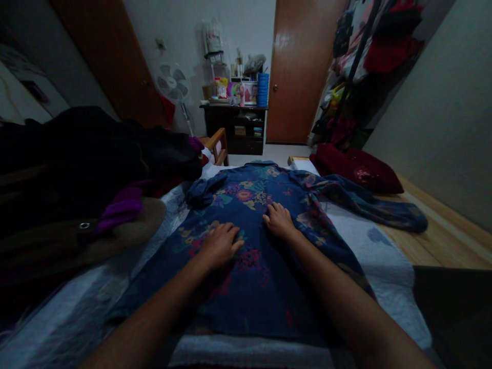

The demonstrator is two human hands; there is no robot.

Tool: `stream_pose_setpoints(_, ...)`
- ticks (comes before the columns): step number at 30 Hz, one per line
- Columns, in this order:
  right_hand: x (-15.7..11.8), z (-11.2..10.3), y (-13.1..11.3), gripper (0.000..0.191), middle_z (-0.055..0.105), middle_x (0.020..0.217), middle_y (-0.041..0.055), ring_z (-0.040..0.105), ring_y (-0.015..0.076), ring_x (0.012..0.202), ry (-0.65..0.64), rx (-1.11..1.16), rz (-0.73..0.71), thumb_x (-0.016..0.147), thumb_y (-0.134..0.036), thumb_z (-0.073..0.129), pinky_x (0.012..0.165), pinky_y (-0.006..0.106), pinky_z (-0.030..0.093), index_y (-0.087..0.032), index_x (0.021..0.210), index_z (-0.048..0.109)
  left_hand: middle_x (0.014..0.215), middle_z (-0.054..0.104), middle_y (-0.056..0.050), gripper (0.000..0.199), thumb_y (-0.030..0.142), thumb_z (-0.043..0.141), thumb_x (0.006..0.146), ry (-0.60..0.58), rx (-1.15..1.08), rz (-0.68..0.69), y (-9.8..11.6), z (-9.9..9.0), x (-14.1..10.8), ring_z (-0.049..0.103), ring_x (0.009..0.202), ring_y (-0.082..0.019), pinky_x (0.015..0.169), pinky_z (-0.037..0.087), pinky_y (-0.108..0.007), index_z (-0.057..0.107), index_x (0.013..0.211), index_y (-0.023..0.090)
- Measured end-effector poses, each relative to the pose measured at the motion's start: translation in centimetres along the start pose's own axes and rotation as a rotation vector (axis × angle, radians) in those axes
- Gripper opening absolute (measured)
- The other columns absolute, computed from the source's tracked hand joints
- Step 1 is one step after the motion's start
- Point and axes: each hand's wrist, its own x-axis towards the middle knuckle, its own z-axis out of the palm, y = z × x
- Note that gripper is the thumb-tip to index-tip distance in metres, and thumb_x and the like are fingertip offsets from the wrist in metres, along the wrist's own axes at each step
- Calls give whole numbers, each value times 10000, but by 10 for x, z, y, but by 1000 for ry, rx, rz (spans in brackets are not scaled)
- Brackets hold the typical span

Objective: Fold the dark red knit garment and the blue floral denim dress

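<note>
A blue floral long-sleeved shirt lies spread out in front of me, its collar at the far end. Its right-hand sleeve stretches out over the wooden edge, while the left-hand sleeve is bunched against the body of the shirt. My left hand rests on the middle of the fabric with the fingers apart. A little farther up, my right hand also lies on the cloth, fingers extended and slightly bent. Neither hand grips anything that I can see.
Dark clothes are heaped at the left, with a purple cloth among them. A white sheet lies under the shirt. On the right, a maroon folded cloth rests by a wooden ledge. Behind stand a fan and a dark cabinet.
</note>
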Motion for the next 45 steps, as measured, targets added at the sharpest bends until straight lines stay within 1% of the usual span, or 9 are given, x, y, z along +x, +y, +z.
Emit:
stream_pose_setpoints(3,22,4,-4,561,282,1569,106,225,261,1438,-7,25,-85,966,-436,361,1140,443,181,-186,1468,350,1530,366,-103,538,474,427,934,94,30,-37,-17,8,45,271,1425,-300,1130,271,-473,468,1394,199)
stream_pose_setpoints(7,49,11,9,586,312,1557,98,261,226,1426,8,48,-182,966,-478,365,1140,380,202,-176,1469,353,1569,296,-87,602,536,356,949,43,37,-80,-45,29,77,218,1452,-290,1142,237,-504,370,1467,228)
stream_pose_setpoints(13,83,11,28,470,483,1438,105,459,260,1267,132,112,141,970,-422,339,1005,393,371,-190,1333,526,1576,282,-71,637,584,308,948,65,75,-101,-67,44,79,222,1453,-273,1156,204,-491,318,1493,255)
stream_pose_setpoints(19,80,26,28,425,486,1447,70,417,275,1272,253,35,48,921,-385,446,1032,424,327,-215,1287,578,1569,290,-109,686,625,284,937,89,102,-175,-78,40,81,232,1450,-283,1146,222,-463,295,1504,240)
stream_pose_setpoints(26,81,28,34,442,490,1444,61,414,269,1279,242,53,36,903,-379,466,1036,428,326,-212,1297,574,1563,295,-131,678,628,233,934,53,80,-430,-115,21,99,472,1293,-358,1031,363,-531,290,1501,260)
stream_pose_setpoints(33,79,26,34,448,463,1467,62,383,254,1321,186,50,28,909,-377,456,1075,409,285,-221,1315,564,1446,486,-134,609,495,221,962,-1,-19,-568,-146,15,121,516,1267,-327,1022,385,-508,284,1504,224)
stream_pose_setpoints(37,76,23,31,461,426,1494,63,345,231,1363,137,22,30,934,-396,415,1109,399,236,-224,1346,531,1399,533,-150,645,524,197,956,37,7,-583,-146,18,121,532,1249,-330,1023,379,-497,268,1514,208)
stream_pose_setpoints(41,74,20,27,522,336,1547,70,256,281,1417,92,-26,109,945,-488,371,1123,502,171,-263,1407,460,1345,578,-158,570,435,284,951,37,38,-616,-127,12,118,565,1191,-354,989,387,-535,365,1465,205)
stream_pose_setpoints(45,72,20,27,600,282,1570,89,213,331,1431,77,-47,188,931,-567,350,1118,540,154,-266,1447,410,1408,519,-141,443,218,318,929,172,114,-415,-95,18,117,463,1300,-297,1062,330,-485,535,1313,174)
